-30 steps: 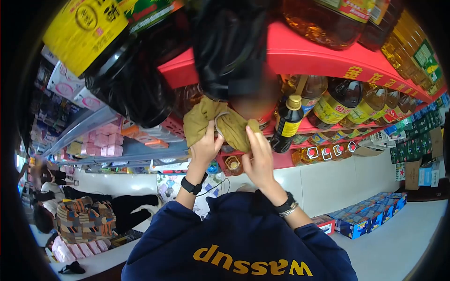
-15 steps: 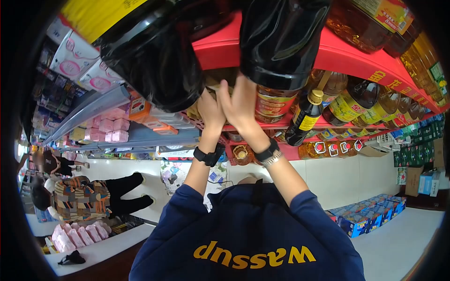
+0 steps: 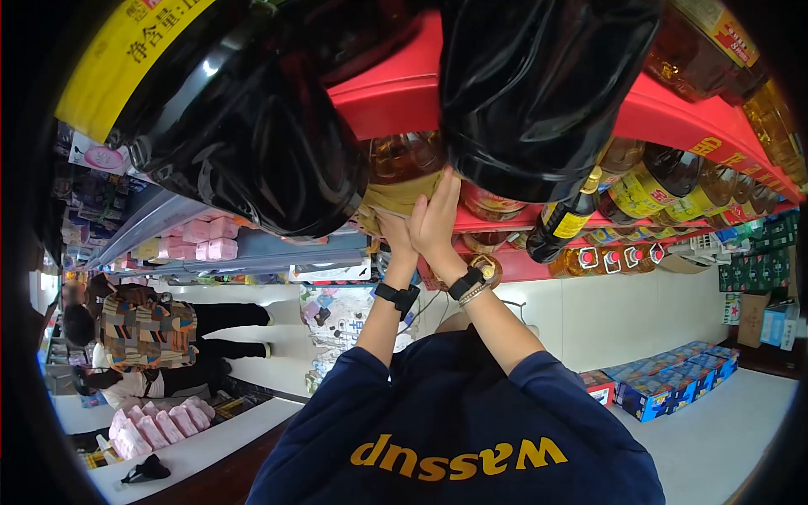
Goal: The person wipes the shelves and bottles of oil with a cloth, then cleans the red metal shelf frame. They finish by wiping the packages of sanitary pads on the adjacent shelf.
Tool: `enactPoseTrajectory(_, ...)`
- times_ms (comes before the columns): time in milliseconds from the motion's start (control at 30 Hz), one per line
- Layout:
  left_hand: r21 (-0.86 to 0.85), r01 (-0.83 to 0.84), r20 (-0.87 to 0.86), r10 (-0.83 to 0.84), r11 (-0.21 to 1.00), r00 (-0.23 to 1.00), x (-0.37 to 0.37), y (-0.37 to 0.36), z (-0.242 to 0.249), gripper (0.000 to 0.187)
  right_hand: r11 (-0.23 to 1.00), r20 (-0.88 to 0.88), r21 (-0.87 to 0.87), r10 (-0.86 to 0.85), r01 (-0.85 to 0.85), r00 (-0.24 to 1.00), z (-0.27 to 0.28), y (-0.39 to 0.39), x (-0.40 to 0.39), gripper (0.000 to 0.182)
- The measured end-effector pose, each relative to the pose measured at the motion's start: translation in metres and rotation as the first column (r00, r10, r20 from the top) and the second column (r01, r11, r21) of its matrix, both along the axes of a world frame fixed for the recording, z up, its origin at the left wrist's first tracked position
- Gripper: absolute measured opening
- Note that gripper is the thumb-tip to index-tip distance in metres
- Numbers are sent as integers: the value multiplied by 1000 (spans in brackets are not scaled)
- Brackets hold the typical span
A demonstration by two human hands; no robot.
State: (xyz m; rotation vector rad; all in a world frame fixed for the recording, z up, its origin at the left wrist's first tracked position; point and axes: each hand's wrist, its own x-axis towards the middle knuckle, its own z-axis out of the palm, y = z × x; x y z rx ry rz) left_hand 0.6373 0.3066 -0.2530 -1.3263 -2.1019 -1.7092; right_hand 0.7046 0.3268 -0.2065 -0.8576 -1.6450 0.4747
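A yellowish-brown cloth (image 3: 411, 192) is bunched in the gap between two large dark bottles, in front of an amber oil bottle (image 3: 406, 156). My left hand (image 3: 396, 231) is at the cloth's lower edge, apparently gripping it, its fingertips partly hidden. Beside it and touching it, my right hand (image 3: 436, 220) lies against the cloth with fingers stretched forward. The left dark bottle (image 3: 252, 143) and the right dark bottle (image 3: 539, 93) loom close to the camera on either side. A red shelf edge (image 3: 387, 105) runs behind them.
Oil bottles line the lower red shelves, with a smaller dark sauce bottle (image 3: 566, 220) at the right. Blue boxes (image 3: 673, 383) stand at the lower right. Two people are in the aisle at left, one in a patterned top (image 3: 147, 326). Pink packs (image 3: 160, 427) sit on a counter.
My hands have shifted slightly right and lower in view, and more of the cloth and the amber bottle behind it shows. The dark bottles appear larger and farther apart.
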Motion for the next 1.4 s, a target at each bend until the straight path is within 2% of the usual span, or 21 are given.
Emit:
enactPoseTrajectory(67,-221,-5,3,6,975,1000,-1,-13,-34,58,997,44,-76,3,0,999,-25,-11,1,59)
enactPoseTrajectory(133,-200,45,-1,-46,979,999,6,-17,-37,56,988,93,-152,10,5,996,-39,-12,2,61)
enactPoseTrajectory(200,-421,-31,8,37,907,999,11,-28,-67,54,957,95,-290,23,5,995,-55,-20,8,61)
enactPoseTrajectory(267,-381,7,-4,-9,925,1000,24,-44,-81,53,945,135,-328,28,17,990,-81,-27,19,62)
enactPoseTrajectory(333,-638,102,16,-120,764,993,37,-64,-93,51,902,343,-432,152,12,927,-95,-37,34,65)
enactPoseTrajectory(400,-584,108,-16,-144,805,989,46,-72,-100,51,886,322,-463,189,-19,928,-99,-38,39,71)
enactPoseTrajectory(533,-576,186,93,-163,796,982,55,-66,-83,52,890,271,-452,194,-53,943,-95,-38,54,59)
enactPoseTrajectory(600,-435,304,187,-246,847,951,62,-66,-81,48,895,279,-443,199,-58,939,-103,-38,64,54)
enactPoseTrajectory(667,-449,350,212,-283,822,935,71,-74,-81,46,919,39,-357,194,-168,980,-113,-40,78,45)
enactPoseTrajectory(733,-459,399,244,-319,794,916,81,-78,-85,43,888,22,-445,143,-119,989,-113,-50,99,39)
enactPoseTrajectory(800,-87,536,621,-375,840,688,92,-80,-84,45,791,5,-611,38,-27,999,-125,-56,116,40)
enactPoseTrajectory(867,-111,537,593,-378,836,711,92,-82,-74,45,814,62,-580,-2,38,998,-130,-61,127,37)
enactPoseTrajectory(933,-409,392,95,-389,824,916,90,-79,-51,45,819,21,-571,-57,59,998,-127,-63,131,36)
enactPoseTrajectory(1100,-500,382,-50,-467,777,883,71,-25,-33,44,815,-82,-575,23,-66,996,-120,-60,116,36)
enactPoseTrajectory(1133,-594,296,-167,-474,748,864,68,-14,-38,46,816,-82,-575,25,-68,996,-126,-60,113,36)
enactPoseTrajectory(1167,-671,196,-278,-488,715,828,67,-9,-44,49,734,-123,-661,101,-157,987,-133,-60,111,37)
enactPoseTrajectory(1200,-668,199,-275,-487,717,829,71,-8,-48,49,635,-170,-734,169,-239,971,-138,-59,111,38)
enactPoseTrajectory(1233,-687,145,-307,-466,712,830,76,-7,-54,51,635,-165,-736,166,-233,972,-143,-57,114,38)
enactPoseTrajectory(1300,-649,96,-370,-424,754,827,86,-11,-59,55,584,-354,-718,163,-379,921,-151,-60,121,42)
enactPoseTrajectory(1333,-657,101,-358,-427,747,831,92,-15,-58,55,554,-444,-699,158,-451,882,-153,-65,125,44)
enactPoseTrajectory(1400,-707,141,-277,-456,693,846,98,-16,-55,53,523,-452,-718,152,-460,879,-155,-66,131,47)
